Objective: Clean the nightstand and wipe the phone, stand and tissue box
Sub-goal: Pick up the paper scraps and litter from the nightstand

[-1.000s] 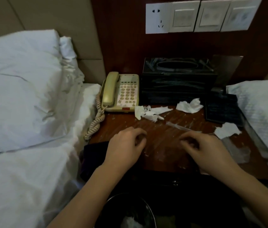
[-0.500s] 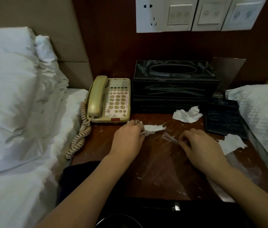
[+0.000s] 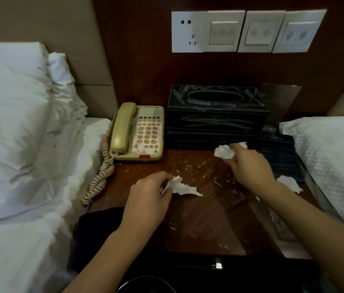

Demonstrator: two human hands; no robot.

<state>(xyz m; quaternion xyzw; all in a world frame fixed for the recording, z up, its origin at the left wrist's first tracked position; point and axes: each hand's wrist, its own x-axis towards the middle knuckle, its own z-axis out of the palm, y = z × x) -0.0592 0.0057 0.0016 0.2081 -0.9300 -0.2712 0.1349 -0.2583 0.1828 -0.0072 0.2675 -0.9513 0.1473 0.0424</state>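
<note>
1. Far left, the bed with its white pillows runs alongside the worktop; nothing there comes into play.
2. The cream phone sits at the worktop's 10 o'clock corner, handset on its cradle, coiled cord trailing down towards 8 o'clock. Unwiped as yet, I'd judge.
3. Left hand is low and central. Its fingers are curled and pinching a torn white tissue scrap, which trails out towards 3 o'clock from the fingertips and lies on the wood.
4. Small white crumbs dot the wood between the two hands, scattered from centre up towards 12 o'clock.
5. The black tissue box stands at 12 o'clock against the back panel, long axis running left to right, slot on top.
6. Right hand is up at about 1 o'clock, its fingers closed round a crumpled tissue wad just in front of the box's base.
7. Here's the relation that matters: one loose tissue piece lies at 3 o'clock, just beside the right wrist and well apart from the left hand. The right hand is plainly nearer, though it is already full.
8. A dark stand lies at 2 o'clock, right of the box, partly hidden by that hand.
9. A dark bin rim peeks in at 6 o'clock, probably where the scraps are headed.
</note>
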